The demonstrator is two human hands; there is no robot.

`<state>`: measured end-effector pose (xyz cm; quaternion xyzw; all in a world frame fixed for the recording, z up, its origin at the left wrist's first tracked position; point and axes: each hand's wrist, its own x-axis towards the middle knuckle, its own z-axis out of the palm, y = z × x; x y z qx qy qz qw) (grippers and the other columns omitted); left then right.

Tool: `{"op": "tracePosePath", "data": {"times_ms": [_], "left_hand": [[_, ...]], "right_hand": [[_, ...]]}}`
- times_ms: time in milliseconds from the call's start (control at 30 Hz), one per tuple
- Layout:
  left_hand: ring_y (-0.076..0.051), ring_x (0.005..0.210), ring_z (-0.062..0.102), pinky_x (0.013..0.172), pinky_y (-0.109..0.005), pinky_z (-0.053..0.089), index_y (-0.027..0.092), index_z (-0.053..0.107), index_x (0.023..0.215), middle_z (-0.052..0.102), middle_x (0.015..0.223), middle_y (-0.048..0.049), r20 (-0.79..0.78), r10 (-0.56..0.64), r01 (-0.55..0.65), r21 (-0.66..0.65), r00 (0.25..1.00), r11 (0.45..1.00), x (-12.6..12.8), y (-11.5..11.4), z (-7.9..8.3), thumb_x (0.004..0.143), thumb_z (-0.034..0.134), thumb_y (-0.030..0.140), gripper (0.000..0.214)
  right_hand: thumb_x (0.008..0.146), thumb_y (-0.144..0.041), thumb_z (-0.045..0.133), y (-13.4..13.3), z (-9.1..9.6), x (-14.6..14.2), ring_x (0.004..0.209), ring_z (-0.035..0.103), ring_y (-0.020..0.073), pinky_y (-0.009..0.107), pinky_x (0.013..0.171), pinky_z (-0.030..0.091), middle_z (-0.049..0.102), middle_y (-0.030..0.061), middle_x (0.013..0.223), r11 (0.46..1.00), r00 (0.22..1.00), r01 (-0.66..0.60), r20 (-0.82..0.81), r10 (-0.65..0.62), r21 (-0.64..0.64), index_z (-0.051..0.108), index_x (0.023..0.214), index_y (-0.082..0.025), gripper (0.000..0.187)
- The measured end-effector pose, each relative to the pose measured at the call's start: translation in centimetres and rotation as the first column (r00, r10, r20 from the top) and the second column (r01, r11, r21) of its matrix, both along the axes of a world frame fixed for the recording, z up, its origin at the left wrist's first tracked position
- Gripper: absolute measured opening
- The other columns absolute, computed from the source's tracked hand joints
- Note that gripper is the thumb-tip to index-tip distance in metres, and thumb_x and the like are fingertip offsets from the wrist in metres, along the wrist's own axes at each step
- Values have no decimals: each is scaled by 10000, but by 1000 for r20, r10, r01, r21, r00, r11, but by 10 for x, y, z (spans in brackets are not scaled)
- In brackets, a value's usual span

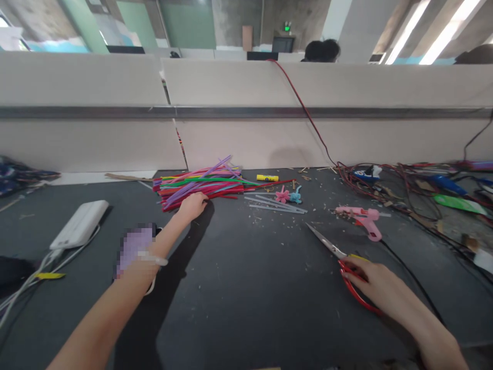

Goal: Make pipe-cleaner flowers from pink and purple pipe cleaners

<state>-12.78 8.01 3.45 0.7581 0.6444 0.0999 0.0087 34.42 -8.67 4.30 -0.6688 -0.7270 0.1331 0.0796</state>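
A bundle of coloured pipe cleaners (pixel 215 180) lies at the back left of the dark table. My left hand (pixel 193 205) is at its front edge, fingers curled in on a red pipe cleaner (pixel 227 197); the fingertips are partly hidden. On the right, my right hand (pixel 372 282) has its fingers around the red handle of the scissors (pixel 327 241), which lie with blades pointing to the back left. Close to the bundle are several glue sticks (pixel 277 205), a pink pipe-cleaner figure (pixel 282 194), a blue one (pixel 295 195) and a yellow tube (pixel 267 178).
A pink glue gun (pixel 360 216) with a black cord lies beyond my right hand. Tangled cables (pixel 404 180) and odds and ends crowd the right back. On the left are a white power bank (pixel 80 223) with cables and a blurred-out phone (pixel 134 249). A partition (pixel 239 139) stands behind.
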Motion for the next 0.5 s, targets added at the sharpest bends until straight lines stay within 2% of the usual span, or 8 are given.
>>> {"op": "tracePosePath", "data": {"times_ms": [200,333,500], "left_hand": [[-243,946,559,790,-324,436,173,602,956,644,942,-90,-42,-12,11,-4,999,1000,3,9,-4,745,461,156,255],[-226,939,565,813,-304,425,162,622,906,633,968,-97,-35,-28,28,7,999,1000,-2,14,-5,760,432,154,240],[-235,950,562,827,-304,420,169,635,907,646,978,-88,15,24,-25,57,1000,998,-19,22,8,757,475,270,242]], "right_hand": [[746,-354,489,-4,-2,-8,797,651,244,301,648,486,693,53,922,998,999,31,-15,-30,57,647,968,-259,289],[760,-378,479,0,2,-19,802,649,233,297,664,485,693,42,906,998,1000,16,-5,-16,56,638,983,-260,298],[771,-377,457,2,8,-35,727,650,212,289,610,483,693,29,833,1000,1000,15,-16,-14,24,630,959,-247,287]]}}
